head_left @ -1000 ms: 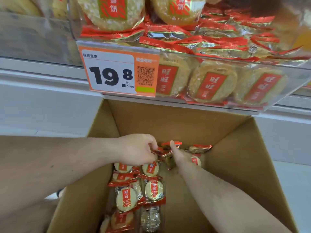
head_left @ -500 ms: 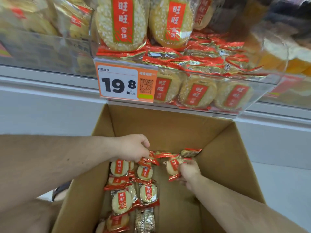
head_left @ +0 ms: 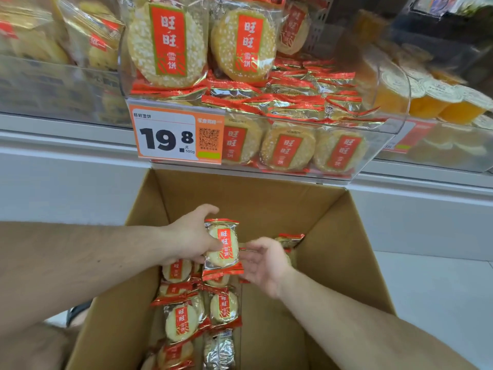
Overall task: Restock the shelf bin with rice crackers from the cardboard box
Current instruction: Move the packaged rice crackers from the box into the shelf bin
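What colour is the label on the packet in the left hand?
Red with white characters, on the rice cracker packet the left hand grips; head view.

Bright even store light, glare on foil wrappers (head_left: 293, 102), blurred, wide-angle-bent edges

Two bare arms are seen, with no sleeves on them. Fine dark hairs are spread along both forearms. No watch, ring or glove is worn on the left hand (head_left: 190, 237) or the right hand (head_left: 262, 264). Below the left forearm, a bare knee and a dark sandal (head_left: 77, 312) with a strap are partly seen.
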